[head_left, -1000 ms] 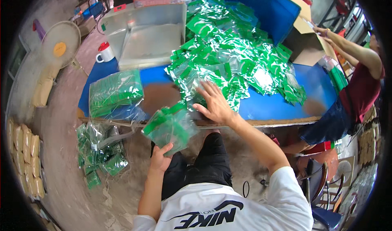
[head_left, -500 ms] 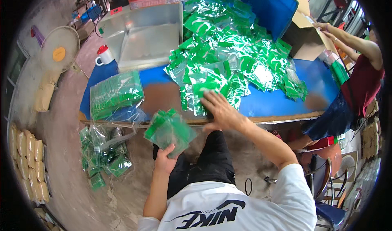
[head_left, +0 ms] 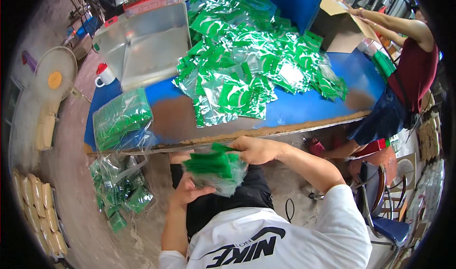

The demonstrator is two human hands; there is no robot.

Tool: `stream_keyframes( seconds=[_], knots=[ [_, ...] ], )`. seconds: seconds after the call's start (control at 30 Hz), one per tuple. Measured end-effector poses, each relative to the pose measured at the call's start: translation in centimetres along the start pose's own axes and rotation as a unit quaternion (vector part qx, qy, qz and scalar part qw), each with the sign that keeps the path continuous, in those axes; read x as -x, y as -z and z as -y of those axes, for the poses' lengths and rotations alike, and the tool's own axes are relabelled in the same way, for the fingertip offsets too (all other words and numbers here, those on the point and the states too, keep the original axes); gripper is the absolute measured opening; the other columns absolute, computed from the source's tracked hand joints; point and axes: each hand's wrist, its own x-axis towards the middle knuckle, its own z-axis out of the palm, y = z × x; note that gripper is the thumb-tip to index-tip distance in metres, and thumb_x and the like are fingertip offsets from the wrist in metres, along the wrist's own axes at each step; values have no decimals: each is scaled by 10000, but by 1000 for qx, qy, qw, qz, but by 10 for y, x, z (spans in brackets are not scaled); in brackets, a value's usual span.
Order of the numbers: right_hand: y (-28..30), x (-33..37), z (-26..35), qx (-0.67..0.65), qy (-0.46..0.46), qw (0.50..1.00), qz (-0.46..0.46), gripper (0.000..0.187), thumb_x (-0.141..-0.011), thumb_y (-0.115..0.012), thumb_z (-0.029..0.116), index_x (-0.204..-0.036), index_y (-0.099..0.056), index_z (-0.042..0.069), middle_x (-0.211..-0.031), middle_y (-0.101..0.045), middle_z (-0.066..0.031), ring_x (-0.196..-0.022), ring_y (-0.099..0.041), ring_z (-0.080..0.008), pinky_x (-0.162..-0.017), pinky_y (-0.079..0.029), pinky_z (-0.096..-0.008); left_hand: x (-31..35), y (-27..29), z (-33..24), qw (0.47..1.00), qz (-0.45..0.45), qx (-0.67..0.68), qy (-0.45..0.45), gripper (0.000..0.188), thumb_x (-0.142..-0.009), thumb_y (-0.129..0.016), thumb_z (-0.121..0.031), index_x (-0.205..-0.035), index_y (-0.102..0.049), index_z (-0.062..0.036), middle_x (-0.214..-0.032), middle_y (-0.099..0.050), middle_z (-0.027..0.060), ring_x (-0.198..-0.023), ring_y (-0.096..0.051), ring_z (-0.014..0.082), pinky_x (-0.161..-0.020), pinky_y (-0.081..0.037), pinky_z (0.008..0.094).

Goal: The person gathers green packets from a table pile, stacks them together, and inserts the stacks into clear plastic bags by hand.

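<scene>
Above my lap, a stack of green and clear plastic packets is held between both hands, slightly blurred. My left hand is closed round its lower left side, with the thumb across the front. At the upper right edge, my right hand pinches the packets, its fingertips partly hidden behind them. Beyond the table's front edge lies a large loose pile of shiny green packets. To its left, a clear bag filled with neatly stacked green packets rests on the table corner.
The blue table has a worn brown edge. Behind stand a translucent bin, a white cup with red lid and a cardboard box, handled by another person. Bagged packets lie on the floor; a chair stands right.
My right hand has come back from the pile to the stack in my left hand and now grips its edge. The view has shifted slightly.
</scene>
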Motion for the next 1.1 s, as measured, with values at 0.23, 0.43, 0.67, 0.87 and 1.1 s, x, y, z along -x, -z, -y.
stream_keyframes(
  seconds=[0.23,0.43,0.67,0.87,1.1],
  knots=[
    [45,-3,-67,508,84,788,-337,794,-860,-665,542,-1400,-475,-9,-1492,-413,-240,-1423,-325,-417,-1174,-251,-547,9,-10,25,996,-88,19,19,515,-748,-736,61,-1241,-604,-3,-1206,-657,73,-1044,-631,176,-936,-488,336],
    [2,4,-77,490,259,805,-212,467,-792,-679,131,-1243,-598,45,-1194,-630,-117,-1147,-602,-301,-950,-472,-430,6,-21,-25,888,-25,-446,-108,455,-710,-711,33,-1152,-690,-71,-1388,-569,172,-1041,-698,259,-827,-572,365],
    [-3,15,-4,83,185,977,-64,298,-973,-628,241,-1111,-665,-21,-1046,-708,-173,-952,-680,-338,-807,-541,-408,-2,-12,-32,827,11,-524,-205,440,-671,-740,29,-1094,-704,-87,-1386,-560,174,-939,-712,247,-764,-584,343],
    [43,11,-101,484,166,794,-328,701,-818,-728,450,-1299,-541,-24,-1326,-542,-248,-1279,-482,-391,-1084,-382,-482,14,8,16,982,-190,-13,-9,668,-766,-795,-12,-1363,-498,-34,-1288,-597,112,-1147,-580,236,-992,-468,382],
    [15,-13,-107,474,285,758,-346,230,-810,-641,149,-1017,-609,54,-1045,-605,-88,-1029,-567,-277,-851,-457,-421,20,106,123,795,-8,599,92,573,-1009,-471,-315,-1514,-361,-68,-1559,-355,161,-1374,-427,359,-1167,-302,548]
  ],
)
